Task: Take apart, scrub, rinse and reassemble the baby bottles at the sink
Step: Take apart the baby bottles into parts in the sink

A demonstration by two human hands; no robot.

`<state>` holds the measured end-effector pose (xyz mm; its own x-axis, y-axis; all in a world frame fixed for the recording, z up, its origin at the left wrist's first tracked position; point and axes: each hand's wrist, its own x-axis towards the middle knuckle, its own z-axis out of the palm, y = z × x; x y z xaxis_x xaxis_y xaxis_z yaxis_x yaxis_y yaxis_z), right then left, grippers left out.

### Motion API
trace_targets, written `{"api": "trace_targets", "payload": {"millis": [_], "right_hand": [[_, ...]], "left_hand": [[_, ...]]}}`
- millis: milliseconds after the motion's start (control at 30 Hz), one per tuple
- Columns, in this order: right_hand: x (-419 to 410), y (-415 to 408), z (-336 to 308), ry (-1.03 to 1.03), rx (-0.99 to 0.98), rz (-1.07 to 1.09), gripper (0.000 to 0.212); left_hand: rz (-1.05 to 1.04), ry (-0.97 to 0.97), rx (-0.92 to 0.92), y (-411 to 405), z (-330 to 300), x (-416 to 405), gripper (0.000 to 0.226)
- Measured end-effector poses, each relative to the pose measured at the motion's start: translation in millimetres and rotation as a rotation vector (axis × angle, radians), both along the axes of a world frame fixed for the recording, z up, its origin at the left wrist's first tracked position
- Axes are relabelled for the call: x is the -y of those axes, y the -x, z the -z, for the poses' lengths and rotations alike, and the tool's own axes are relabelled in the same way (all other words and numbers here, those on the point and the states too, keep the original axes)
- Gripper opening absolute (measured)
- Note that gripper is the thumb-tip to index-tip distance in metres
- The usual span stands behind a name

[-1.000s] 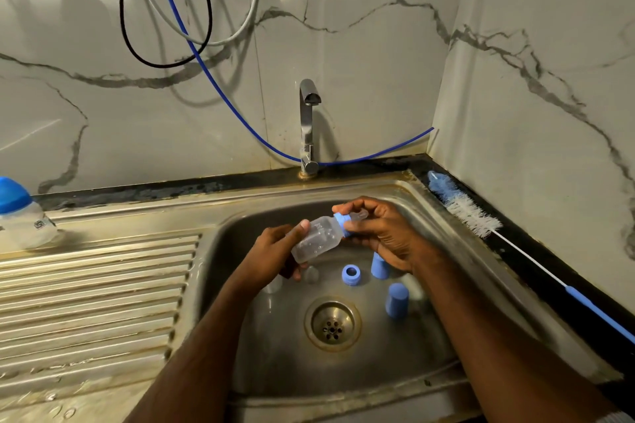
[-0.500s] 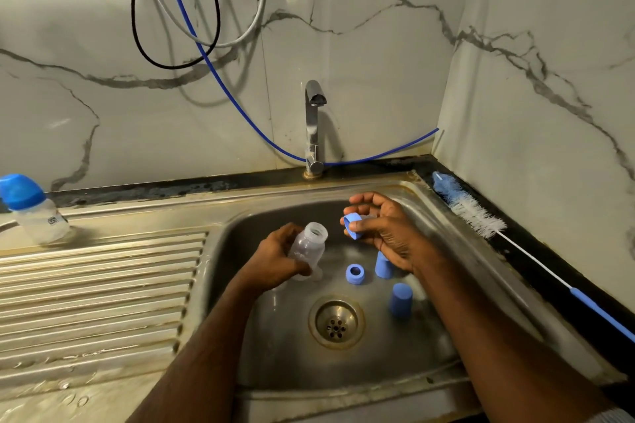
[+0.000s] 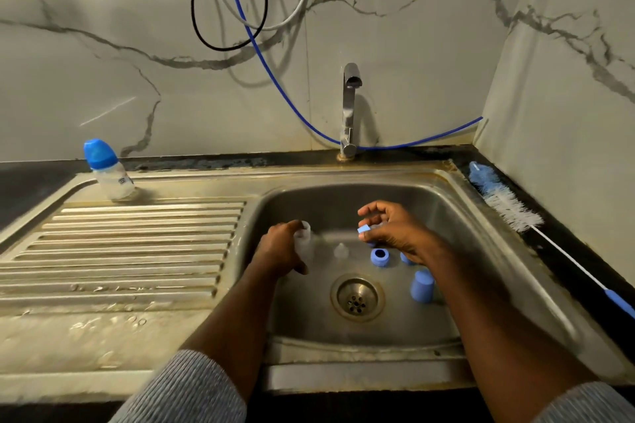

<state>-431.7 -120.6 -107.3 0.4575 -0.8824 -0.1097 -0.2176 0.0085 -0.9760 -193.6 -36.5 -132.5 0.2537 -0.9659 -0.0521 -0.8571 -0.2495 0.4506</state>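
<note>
Bottle (image 3: 304, 240), uncapped, stands low in the sink (image 3: 457, 213) gripped by the left hand (image 3: 280, 249) while the right hand (image 3: 395, 232) pinches its collar (image 3: 363, 229): disassembly, I judge; scrubbing needs the brush (image 3: 505, 204).

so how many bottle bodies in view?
2. One capped bottle stands on the drainboard's back left corner; one open clear bottle is gripped by the left hand in the basin. More may be hidden.
</note>
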Motion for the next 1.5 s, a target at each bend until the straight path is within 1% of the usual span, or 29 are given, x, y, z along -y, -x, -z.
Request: {"api": "trace_targets", "payload": {"millis": [100, 167, 233, 300, 500, 633, 700, 767, 867, 967, 1033, 1067, 1133, 1200, 1267, 1333, 1433, 1500], "right_hand": [[2, 0, 4, 0.005, -0.032, -0.013, 0.042], [4, -1, 5, 0.011, -0.032, -0.019, 0.043], [5, -2, 6, 0.022, -0.031, -0.026, 0.044], [6, -1, 6, 0.022, -0.022, -0.024, 0.044], [6, 0, 7, 0.023, -0.047, -0.039, 0.046], [4, 1, 5, 0.013, -0.055, -0.051, 0.047], [3, 1, 4, 0.012, -0.055, -0.054, 0.048], [3, 2, 4, 0.009, -0.051, -0.051, 0.047], [2, 2, 3, 0.013, -0.062, -0.023, 0.043], [0, 4, 0, -0.007, -0.049, 0.002, 0.037], [-1, 5, -3, -0.023, -0.018, 0.002, 0.036], [-2, 4, -4, -0.017, -0.013, -0.003, 0.035], [-3, 3, -5, 0.017, -0.026, -0.013, 0.036], [-5, 1, -7, 0.044, -0.016, 0.001, 0.036], [-6, -3, -8, 0.053, 0.035, 0.019, 0.035], [-7, -7, -9, 0.059, 0.075, 0.03, 0.033], [-8, -13, -9, 0.072, 0.114, 0.034, 0.03], [-8, -15, -12, 0.085, 0.136, 0.05, 0.026]], "left_hand": [[0.003, -0.094, 0.104, 4, 2, -2, 0.104], [-0.011, -0.148, 0.11, 6, 3, -3, 0.097], [0.014, -0.187, 0.142, 6, 4, -3, 0.086], [0.038, -0.216, 0.18, 5, 5, -1, 0.081], [0.101, -0.27, 0.228, 8, 7, -1, 0.085], [0.113, -0.294, 0.214, 8, 8, -2, 0.087], [0.11, -0.302, 0.206, 8, 7, -3, 0.093], [0.118, -0.294, 0.207, 7, 6, -4, 0.098], [0.144, -0.256, 0.259, 4, 4, -7, 0.098], [0.154, -0.214, 0.243, 6, -8, -8, 0.101], [0.149, -0.108, 0.172, 9, -18, -4, 0.101], [0.15, -0.024, 0.101, 11, -22, -2, 0.099], [0.155, 0.172, -0.05, 17, -26, 3, 0.087], [0.173, 0.311, -0.183, 24, -28, 6, 0.074], [0.227, 0.356, -0.332, 33, -30, 8, 0.066], [0.3, 0.329, -0.46, 41, -32, 9, 0.063], [0.364, 0.344, -0.55, 47, -30, 14, 0.054], [0.356, 0.363, -0.642, 47, -29, 17, 0.05]]}}
